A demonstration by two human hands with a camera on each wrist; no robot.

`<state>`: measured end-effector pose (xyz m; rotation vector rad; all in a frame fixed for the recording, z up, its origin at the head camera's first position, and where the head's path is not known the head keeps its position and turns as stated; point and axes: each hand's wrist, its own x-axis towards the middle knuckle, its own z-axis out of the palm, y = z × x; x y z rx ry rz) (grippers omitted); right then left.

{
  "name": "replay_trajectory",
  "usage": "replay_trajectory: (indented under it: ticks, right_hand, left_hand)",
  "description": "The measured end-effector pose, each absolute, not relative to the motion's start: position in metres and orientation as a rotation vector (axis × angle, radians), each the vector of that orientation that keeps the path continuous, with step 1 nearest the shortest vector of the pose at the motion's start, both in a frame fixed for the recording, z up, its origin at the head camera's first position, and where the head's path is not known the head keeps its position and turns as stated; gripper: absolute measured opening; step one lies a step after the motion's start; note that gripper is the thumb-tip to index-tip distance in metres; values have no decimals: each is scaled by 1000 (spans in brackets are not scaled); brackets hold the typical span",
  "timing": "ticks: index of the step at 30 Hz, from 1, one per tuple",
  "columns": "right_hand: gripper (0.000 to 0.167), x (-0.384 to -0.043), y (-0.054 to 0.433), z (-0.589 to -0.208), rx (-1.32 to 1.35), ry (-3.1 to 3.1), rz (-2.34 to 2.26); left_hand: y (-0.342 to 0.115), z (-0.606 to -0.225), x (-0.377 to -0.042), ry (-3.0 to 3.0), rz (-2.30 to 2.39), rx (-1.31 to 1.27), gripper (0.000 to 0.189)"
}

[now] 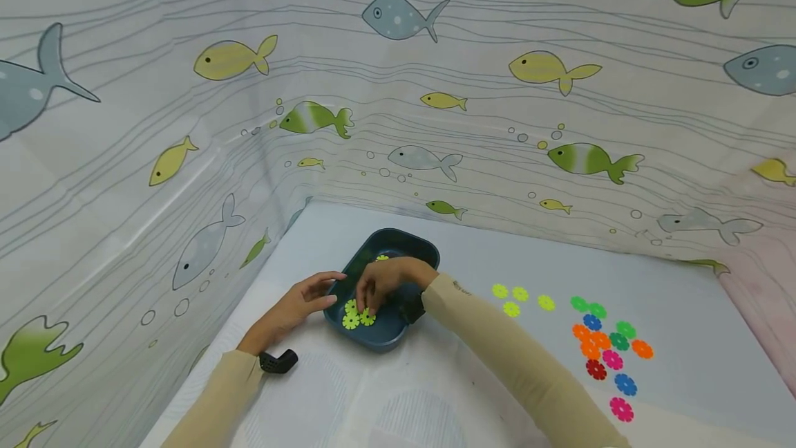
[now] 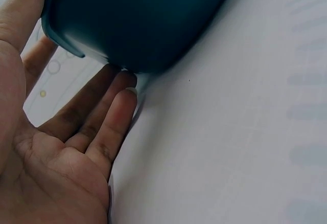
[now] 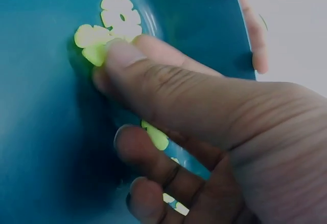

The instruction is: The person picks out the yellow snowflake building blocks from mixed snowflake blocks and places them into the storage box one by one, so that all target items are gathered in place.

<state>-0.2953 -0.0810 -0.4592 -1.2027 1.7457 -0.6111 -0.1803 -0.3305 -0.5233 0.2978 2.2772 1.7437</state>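
Left hand: fingers extended, not wrapped, touching the left rim and outer wall of the teal bin; probably steadying it. Bin stands toward the table's far-left corner, likely so both hands reach it. Yellow-green discs in the bin lie at its near-left corner, between the hands; another shows by the far rim.

Right hand: inside the bin, thumb and finger pinching a flower-shaped disc above the others; fingertip grip presumably because it's thin and flat. That disc sits right of the left hand, just off its fingers.

Right of the bin, four loose yellow-green discs, spaced out. Mixed-colour discs lie closer to the table's right edge, well apart from both hands.
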Motion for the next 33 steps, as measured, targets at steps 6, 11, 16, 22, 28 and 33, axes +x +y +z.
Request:
replay_trajectory:
  ticks: [6, 11, 16, 22, 28, 33]
  right_hand:
    - [16, -294, -83, -461, -1207, 1807, -574]
    - [18, -292, -85, -461, -1195, 1837, -561]
    - [28, -291, -86, -462, -1203, 1840, -573]
    - [34, -289, -86, -463, -1219, 1857, -548]
    - [37, -288, -86, -461, -1227, 1876, -547]
    - [39, -287, -85, -460, -1219, 1883, -554]
  left_hand:
    - [-331, -524, -182, 2273, 1750, 315, 51]
    - [-332, -524, -182, 2282, 1748, 346, 50]
    - [-332, -526, -183, 2295, 1737, 363, 49]
    - [-332, -526, -183, 2297, 1732, 367, 49]
    - [-330, -523, -181, 2284, 1749, 367, 50]
    - [-329, -524, -179, 2283, 1751, 355, 50]
